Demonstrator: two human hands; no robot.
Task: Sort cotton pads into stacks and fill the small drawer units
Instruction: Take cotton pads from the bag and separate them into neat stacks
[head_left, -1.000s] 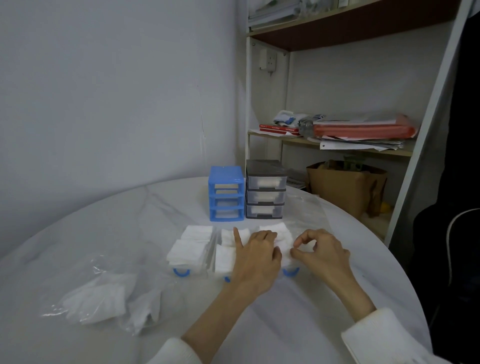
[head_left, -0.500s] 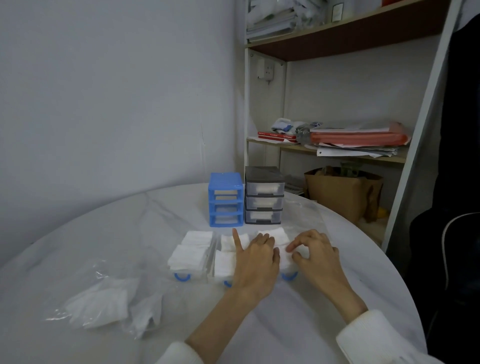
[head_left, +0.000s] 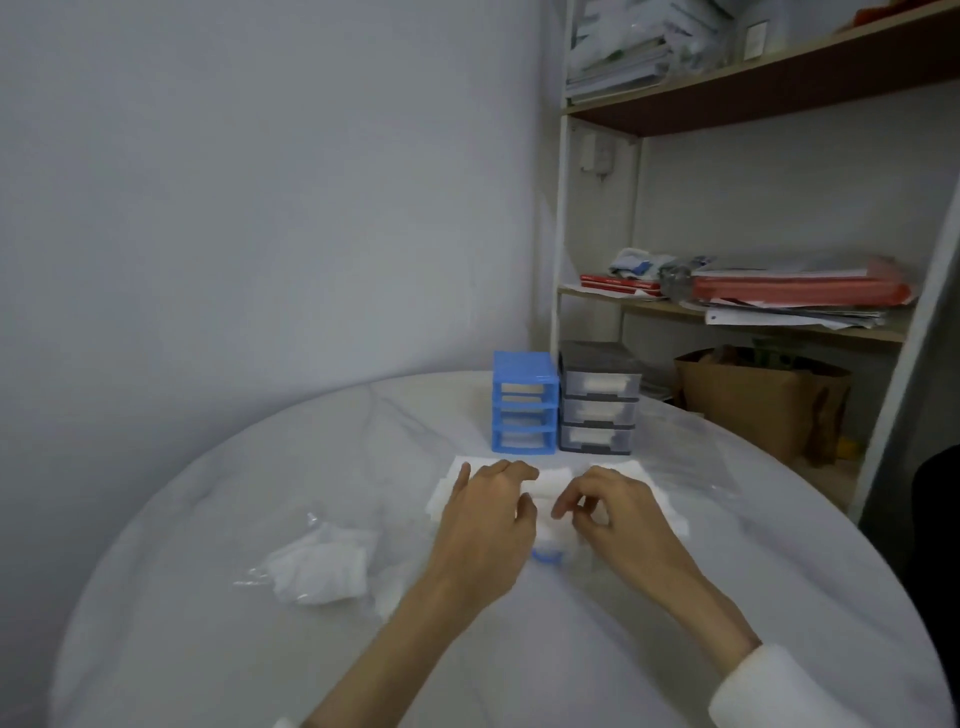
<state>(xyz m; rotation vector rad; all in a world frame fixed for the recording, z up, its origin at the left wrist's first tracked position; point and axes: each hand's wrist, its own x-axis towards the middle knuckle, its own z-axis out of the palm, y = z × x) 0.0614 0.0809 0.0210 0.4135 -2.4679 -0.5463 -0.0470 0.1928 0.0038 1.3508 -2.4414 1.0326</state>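
Note:
Stacks of white cotton pads (head_left: 553, 486) lie in pulled-out clear drawers with blue handles (head_left: 546, 556) on the round white table (head_left: 519, 649). My left hand (head_left: 488, 519) rests on the left stacks, with the thumb spread and the fingers laid over the pads. My right hand (head_left: 618, 514) has its fingers curled and pinches the pads of the middle stack. More pads (head_left: 670, 512) show to the right of that hand. Behind them stand a blue drawer unit (head_left: 524, 402) with its slots open and a grey drawer unit (head_left: 597, 400) with pads in its drawers.
A crumpled clear plastic bag (head_left: 317, 566) holding more pads lies at the left. Clear plastic sheet (head_left: 685, 452) lies right of the grey unit. A shelf rack (head_left: 779, 306) with papers and a brown paper bag (head_left: 763, 400) stand behind the table's right edge.
Both hands have shifted left over the drawers: the left from the middle stack to the left one, the right from the right stack to the middle one. The view has also shifted.

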